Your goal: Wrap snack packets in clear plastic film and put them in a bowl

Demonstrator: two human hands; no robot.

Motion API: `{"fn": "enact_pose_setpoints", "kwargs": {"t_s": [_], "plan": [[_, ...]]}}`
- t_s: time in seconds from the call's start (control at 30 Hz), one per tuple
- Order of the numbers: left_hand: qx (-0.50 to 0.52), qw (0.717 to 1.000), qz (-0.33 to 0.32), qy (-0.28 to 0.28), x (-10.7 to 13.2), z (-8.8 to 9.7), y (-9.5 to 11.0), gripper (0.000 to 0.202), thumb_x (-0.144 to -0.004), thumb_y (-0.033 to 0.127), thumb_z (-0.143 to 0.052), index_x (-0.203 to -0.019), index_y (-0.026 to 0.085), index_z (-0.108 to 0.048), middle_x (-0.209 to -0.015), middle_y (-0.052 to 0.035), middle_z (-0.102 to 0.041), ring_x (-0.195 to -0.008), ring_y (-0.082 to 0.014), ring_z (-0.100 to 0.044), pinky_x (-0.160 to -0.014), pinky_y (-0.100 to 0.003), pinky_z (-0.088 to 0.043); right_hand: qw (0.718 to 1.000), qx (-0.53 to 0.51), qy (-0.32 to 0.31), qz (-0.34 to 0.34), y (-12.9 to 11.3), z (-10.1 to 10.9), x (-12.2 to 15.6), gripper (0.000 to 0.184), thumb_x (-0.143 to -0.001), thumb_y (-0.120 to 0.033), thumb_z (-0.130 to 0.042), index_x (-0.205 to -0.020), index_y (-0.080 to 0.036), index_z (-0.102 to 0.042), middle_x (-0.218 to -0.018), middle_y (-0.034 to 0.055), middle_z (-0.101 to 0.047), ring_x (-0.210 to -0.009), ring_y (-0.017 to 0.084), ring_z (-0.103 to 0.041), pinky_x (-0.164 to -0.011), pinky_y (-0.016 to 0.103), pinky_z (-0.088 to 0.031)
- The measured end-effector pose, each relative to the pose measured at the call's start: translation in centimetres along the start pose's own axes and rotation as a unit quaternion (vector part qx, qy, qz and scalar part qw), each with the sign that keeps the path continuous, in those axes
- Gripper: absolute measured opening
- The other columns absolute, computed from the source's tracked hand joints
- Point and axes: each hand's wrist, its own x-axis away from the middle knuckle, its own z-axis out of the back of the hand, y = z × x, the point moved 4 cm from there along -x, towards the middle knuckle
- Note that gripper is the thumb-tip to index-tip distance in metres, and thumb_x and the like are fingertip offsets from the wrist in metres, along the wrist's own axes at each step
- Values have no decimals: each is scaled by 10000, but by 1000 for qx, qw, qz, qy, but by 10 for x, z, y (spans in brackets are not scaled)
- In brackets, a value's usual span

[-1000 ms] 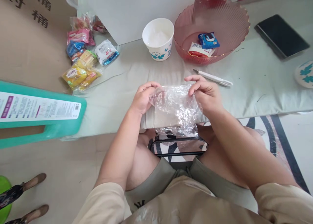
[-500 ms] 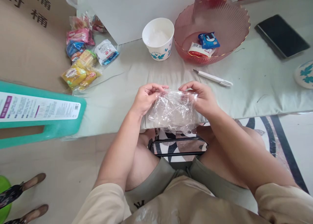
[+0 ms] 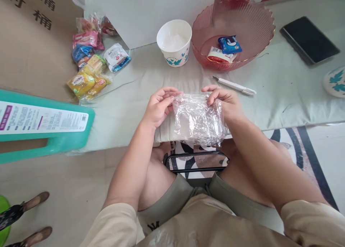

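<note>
A crinkled clear plastic bag (image 3: 198, 121) hangs between my two hands at the front edge of the cloth-covered table. My left hand (image 3: 159, 106) pinches its upper left corner between thumb and fingers. On the other side, my right hand (image 3: 225, 101) grips the upper right part, with the index finger raised along the top edge. No contents can be made out through the shiny film. Beyond my hands stand a white paper cup (image 3: 174, 42) with blue leaf prints and a pink ribbed bowl (image 3: 250, 21) holding a blue packet (image 3: 230, 45) and a red-and-white packet (image 3: 219, 55).
A white pen-like cutter (image 3: 235, 86) lies right of my hands, a dark phone (image 3: 309, 38) farther right. Several wrapped snacks (image 3: 88, 80) are heaped at left beside a cardboard box (image 3: 35, 49). A teal container (image 3: 81, 132) juts over the left edge. Another person's feet (image 3: 37, 200) show lower left.
The bag has been spread flatter and wider and shifted slightly right. My right hand has moved a little right and changed its finger hold; my left hand has edged up and left.
</note>
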Motion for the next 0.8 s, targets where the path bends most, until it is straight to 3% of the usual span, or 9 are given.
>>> {"fn": "enact_pose_setpoints", "kwargs": {"t_s": [0.13, 0.23, 0.33, 0.4, 0.47, 0.53, 0.63, 0.73, 0.8], "plan": [[15, 994, 92, -54, 4, -5, -2, 552, -840, 452, -708, -1333, 264, -544, -1017, -57, -765, -777, -202, -754, -703, -340, -620, 995, 79, 3, 53, -4, 0, 1, 133, -726, -153, -667, -610, -217, -662, -1063, 58, -699, -1072, 245, -670, -920, 432, -527], [-27, 994, 104, -38, 5, -6, -3, 709, -765, 257, -777, -1401, 273, -463, -1029, -51, -748, -751, -159, -741, -715, -292, -602, 996, 81, 12, 41, 1, 2, -1, 118, -733, -140, -651, -764, -242, -702, -1164, 50, -684, -1091, 238, -670, -912, 428, -555], [-39, 996, 74, 8, 4, -2, -2, 633, -789, 155, -679, -1375, 270, -469, -1059, -51, -735, -728, -121, -725, -679, -249, -575, 998, 3, 50, -26, 12, 9, -3, 317, -768, -206, -651, -1068, -305, -660, -1332, 36, -639, -1010, 204, -695, -833, 394, -591], [-40, 998, 50, 25, 2, 0, -1, 596, -801, 143, -642, -1358, 273, -474, -1076, -49, -735, -740, -120, -729, -691, -251, -579, 994, -45, 60, -74, 17, 12, -2, 381, -840, -331, -635, -1216, -342, -579, -1370, 45, -627, -995, 202, -710, -835, 400, -603], [-43, 998, 23, 33, 1, 1, -1, 582, -814, 164, -644, -1355, 281, -467, -1112, -54, -740, -782, -134, -742, -743, -278, -597, 991, -75, 29, -109, 19, 8, 0, 482, -882, -486, -626, -1330, -357, -503, -1309, 67, -664, -1006, 222, -723, -848, 416, -611], [-37, 999, -5, 39, 1, 1, -1, 594, -826, 229, -683, -1368, 294, -449, -1167, -65, -739, -843, -158, -757, -793, -310, -607, 989, -76, -24, -128, 15, 0, 5, 687, -829, -548, -715, -1421, -344, -432, -1122, 61, -723, -932, 234, -734, -816, 419, -615], [-1, 1000, -9, 21, 2, -3, -3, 699, -781, 391, -797, -1376, 294, -443, -1231, -87, -733, -963, -210, -771, -852, -346, -610, 988, -54, -63, -132, 8, -11, 10, 835, -737, -418, -833, -1441, -313, -396, -880, -7, -722, -749, 205, -712, -704, 369, -599], [27, 996, 72, -46, 7, -12, -9, 706, -686, 436, -885, -1275, 228, -557, -1140, -106, -770, -990, -247, -775, -859, -357, -616, 990, -80, -31, -109, 5, -14, 9, 731, -748, -319, -796, -1370, -320, -413, -890, -30, -724, -686, 168, -695, -692, 337, -588], [9, 989, 122, -80, 10, -18, -12, 551, -664, 366, -896, -1121, 172, -658, -1014, -106, -791, -915, -245, -783, -796, -337, -622, 992, -89, 10, -94, 7, -10, 6, 683, -763, -291, -775, -1346, -328, -420, -924, -27, -733, -682, 157, -689, -718, 340, -590]]}}
